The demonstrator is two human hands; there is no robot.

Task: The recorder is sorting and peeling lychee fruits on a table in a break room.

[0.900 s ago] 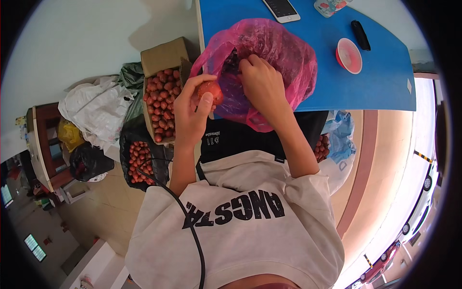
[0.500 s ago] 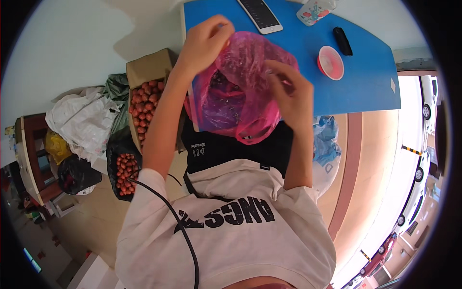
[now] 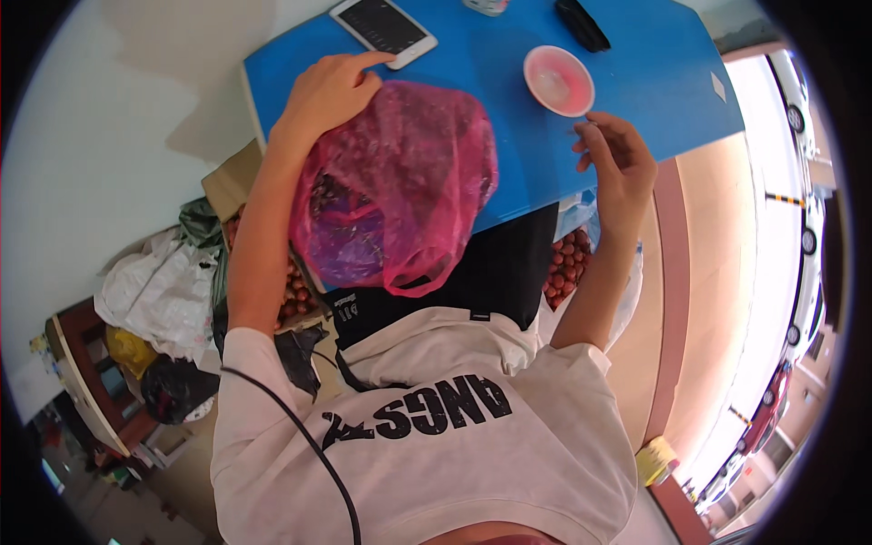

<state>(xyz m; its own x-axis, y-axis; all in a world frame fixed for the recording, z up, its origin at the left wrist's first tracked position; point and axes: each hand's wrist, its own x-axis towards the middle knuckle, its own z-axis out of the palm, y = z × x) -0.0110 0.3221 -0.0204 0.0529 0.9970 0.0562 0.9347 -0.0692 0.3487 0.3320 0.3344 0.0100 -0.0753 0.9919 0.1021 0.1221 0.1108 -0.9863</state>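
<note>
A crumpled, see-through pink plastic bag (image 3: pixel 418 154) lies at the table's near edge, with its handle loop hanging over my lap. Something dark and purple shows through its left side. My left hand (image 3: pixel 331 95) rests at the bag's upper left edge, palm down and open, its forefinger stretched to the bottom of a white phone (image 3: pixel 386 32). Over the table's right part, my right hand (image 3: pixel 622 163) is closed, thumb and fingertips together just below a pink-and-white bowl (image 3: pixel 559 82). What it pinches, if anything, is too small to make out.
The blue table (image 3: pixel 509 173) also bears a black elongated case (image 3: pixel 581 24) and a patterned container (image 3: pixel 486 5). Reddish round produce (image 3: pixel 568 263) sits in a bag by my right forearm. More produce (image 3: pixel 295 295) lies left of my lap, near white sacks (image 3: pixel 154 295).
Both hands have let go of the pink bag, which now lies flatter. My right hand has moved right to the bowl, my left toward the phone. The view has shifted.
</note>
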